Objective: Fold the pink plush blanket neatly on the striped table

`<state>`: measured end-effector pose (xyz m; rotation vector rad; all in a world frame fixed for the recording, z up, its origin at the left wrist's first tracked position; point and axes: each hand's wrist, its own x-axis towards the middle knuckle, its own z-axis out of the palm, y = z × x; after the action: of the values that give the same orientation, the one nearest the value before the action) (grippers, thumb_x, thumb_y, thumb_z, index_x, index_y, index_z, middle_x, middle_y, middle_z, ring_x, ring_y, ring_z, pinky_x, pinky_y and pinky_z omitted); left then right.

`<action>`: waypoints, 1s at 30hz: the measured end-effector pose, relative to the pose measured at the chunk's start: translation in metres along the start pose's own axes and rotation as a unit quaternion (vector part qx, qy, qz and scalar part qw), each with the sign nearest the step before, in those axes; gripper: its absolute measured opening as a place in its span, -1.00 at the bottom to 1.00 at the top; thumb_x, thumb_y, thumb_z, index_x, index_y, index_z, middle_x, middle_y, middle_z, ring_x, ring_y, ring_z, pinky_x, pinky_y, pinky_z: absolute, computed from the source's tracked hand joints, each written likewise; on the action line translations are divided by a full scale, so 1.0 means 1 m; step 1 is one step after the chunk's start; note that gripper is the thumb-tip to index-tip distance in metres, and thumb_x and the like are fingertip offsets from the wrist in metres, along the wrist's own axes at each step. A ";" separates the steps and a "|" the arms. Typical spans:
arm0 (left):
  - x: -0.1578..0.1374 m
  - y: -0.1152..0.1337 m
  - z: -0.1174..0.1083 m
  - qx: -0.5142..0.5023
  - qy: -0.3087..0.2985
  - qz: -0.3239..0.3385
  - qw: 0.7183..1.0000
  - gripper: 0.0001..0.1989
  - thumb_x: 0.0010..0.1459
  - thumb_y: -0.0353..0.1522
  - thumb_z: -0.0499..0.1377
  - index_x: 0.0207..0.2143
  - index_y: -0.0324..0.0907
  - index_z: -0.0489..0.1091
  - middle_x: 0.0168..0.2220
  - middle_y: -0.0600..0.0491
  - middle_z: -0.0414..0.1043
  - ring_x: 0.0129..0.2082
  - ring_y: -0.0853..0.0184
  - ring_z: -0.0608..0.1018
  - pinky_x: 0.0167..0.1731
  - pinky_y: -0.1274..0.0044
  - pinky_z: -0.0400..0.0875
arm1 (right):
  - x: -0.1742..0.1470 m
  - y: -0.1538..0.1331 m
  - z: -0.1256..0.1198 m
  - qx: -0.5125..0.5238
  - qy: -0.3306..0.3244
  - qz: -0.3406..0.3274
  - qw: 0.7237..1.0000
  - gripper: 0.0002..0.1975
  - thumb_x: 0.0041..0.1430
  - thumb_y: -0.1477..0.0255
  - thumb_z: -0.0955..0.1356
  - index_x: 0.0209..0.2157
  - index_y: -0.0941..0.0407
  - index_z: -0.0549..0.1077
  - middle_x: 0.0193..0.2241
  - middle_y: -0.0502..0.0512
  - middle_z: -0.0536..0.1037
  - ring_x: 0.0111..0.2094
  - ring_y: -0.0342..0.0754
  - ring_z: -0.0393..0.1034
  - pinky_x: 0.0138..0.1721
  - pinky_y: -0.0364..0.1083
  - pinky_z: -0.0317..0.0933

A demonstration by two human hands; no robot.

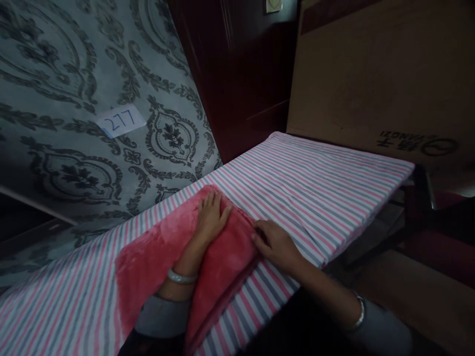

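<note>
Cloth [226, 267], red and fluffy, lay on the striped cover [322, 183] right in front of you. It looked folded over, since more than one layer seemed to show along its near edge. Your left hand [211, 217] was on top of it, palm down, with the fingers out flat, the thumb off to the side and nothing gripped. I think it pressed there so the cloth would lie flat and not slip. Your right hand [276, 247] was at the cloth's right edge, with the thumb and fingers curled in and just a narrow gap between them. They touched the edge, maybe to keep it neat, but I could not tell if they pinched it.

Around you, on the left, was a wall [172, 138] with dark leaf shapes, and a white paper [124, 120] on it said 277. The wall ran along that side of the cover, so it stood in the way there. Next came a dark red panel [252, 74], behind the cover. Then a big brown box [363, 74] stood up at the far end and blocked that way. Low on the right, a dark red thing [441, 262] was too dim to make out.
</note>
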<state>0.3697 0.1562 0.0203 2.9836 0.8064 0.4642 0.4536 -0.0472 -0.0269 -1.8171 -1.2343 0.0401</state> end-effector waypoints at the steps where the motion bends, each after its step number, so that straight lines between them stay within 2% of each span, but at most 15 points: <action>1: 0.000 0.000 0.001 0.005 -0.018 0.000 1.000 -0.41 0.36 -0.13 -0.04 0.31 -0.29 0.17 0.36 -0.29 0.09 0.38 -0.01 0.13 0.31 0.07 0.00 | 0.003 -0.002 0.000 -0.018 -0.012 0.014 1.000 -0.87 0.25 0.37 0.28 -0.21 0.08 0.42 -0.32 0.10 0.52 -0.26 0.01 0.39 -0.21 -0.05 0.25; 4: 0.000 0.000 0.002 0.012 -0.046 0.008 0.999 -0.41 0.39 -0.13 -0.10 0.35 -0.23 0.12 0.41 -0.23 -0.02 0.42 0.02 0.04 0.33 0.05 -0.05 | 0.007 -0.001 0.004 -0.048 -0.013 0.023 0.998 -0.91 0.24 0.38 0.30 -0.31 0.08 0.40 -0.38 0.07 0.51 -0.30 0.01 0.39 -0.26 -0.07 0.23; 10: 0.001 -0.003 0.002 0.007 -0.078 0.081 0.994 -0.36 0.38 -0.06 -0.12 0.38 -0.18 0.04 0.43 -0.20 -0.08 0.43 0.10 -0.03 0.35 0.10 -0.10 | -0.007 0.018 0.015 0.013 0.053 0.019 0.998 -0.85 0.29 0.37 0.23 -0.33 0.08 0.37 -0.44 0.05 0.50 -0.39 -0.02 0.40 -0.32 -0.08 0.24; 14: 0.003 -0.001 0.005 0.019 -0.079 0.065 0.995 -0.35 0.38 -0.05 -0.10 0.38 -0.19 0.05 0.43 -0.22 -0.07 0.43 0.08 -0.02 0.35 0.10 -0.09 | -0.011 0.021 0.018 0.031 0.086 0.020 0.996 -0.86 0.29 0.37 0.24 -0.24 0.09 0.40 -0.39 0.07 0.53 -0.37 0.00 0.43 -0.30 -0.06 0.30; 17: 0.003 0.001 0.007 0.031 -0.081 0.057 0.995 -0.35 0.38 -0.05 -0.11 0.38 -0.20 0.07 0.42 -0.23 -0.06 0.43 0.08 -0.02 0.35 0.11 -0.08 | -0.009 0.014 0.014 0.017 0.118 -0.010 0.993 -0.77 0.28 0.46 0.22 -0.08 0.11 0.42 -0.28 0.14 0.55 -0.26 0.02 0.46 -0.22 -0.02 0.34; 20: 0.004 0.003 0.007 0.043 -0.077 0.057 0.994 -0.36 0.38 -0.05 -0.10 0.37 -0.20 0.08 0.42 -0.25 -0.05 0.43 0.07 -0.01 0.35 0.12 -0.07 | -0.007 0.000 0.006 -0.038 0.132 -0.119 0.983 -0.61 0.29 0.55 0.18 0.08 0.11 0.40 0.00 0.24 0.51 0.04 0.08 0.37 0.03 0.09 0.28; 22: 0.004 0.004 0.007 0.052 -0.073 0.058 0.994 -0.36 0.38 -0.07 -0.08 0.37 -0.21 0.09 0.42 -0.26 -0.05 0.43 0.06 0.00 0.34 0.12 -0.07 | -0.010 -0.008 0.003 -0.084 0.092 -0.184 0.975 -0.56 0.32 0.51 0.19 0.20 0.12 0.34 0.20 0.27 0.37 0.25 0.13 0.17 0.20 0.19 0.12; 24: 0.005 0.004 0.008 0.054 -0.071 0.056 0.994 -0.37 0.37 -0.08 -0.06 0.37 -0.20 0.09 0.42 -0.25 -0.05 0.43 0.05 0.00 0.34 0.12 -0.07 | -0.016 -0.013 0.004 -0.122 0.015 -0.201 0.972 -0.49 0.36 0.38 0.24 0.30 0.15 0.23 0.31 0.27 0.23 0.36 0.17 -0.03 0.29 0.24 -0.03; 27: 0.008 0.004 0.010 0.035 -0.087 0.039 0.995 -0.37 0.37 -0.07 -0.06 0.38 -0.15 0.07 0.43 -0.21 -0.09 0.43 0.07 -0.01 0.34 0.13 -0.08 | -0.026 -0.011 0.011 -0.161 -0.090 -0.158 0.970 -0.35 0.32 0.20 0.31 0.35 0.13 0.18 0.36 0.24 0.15 0.40 0.18 -0.13 0.32 0.23 -0.10; 30: 0.013 0.004 0.010 -0.001 -0.126 0.018 0.992 -0.37 0.38 -0.06 -0.08 0.38 -0.13 0.06 0.45 -0.17 -0.14 0.44 0.09 -0.07 0.35 0.15 -0.13 | -0.032 -0.007 0.014 -0.175 -0.132 -0.123 0.968 -0.34 0.32 0.18 0.31 0.36 0.10 0.16 0.39 0.18 0.07 0.41 0.16 -0.19 0.34 0.22 -0.12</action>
<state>0.3846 0.1599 0.0151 2.9742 0.7293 0.0852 0.4266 -0.0615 -0.0439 -1.9862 -1.7390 -0.0829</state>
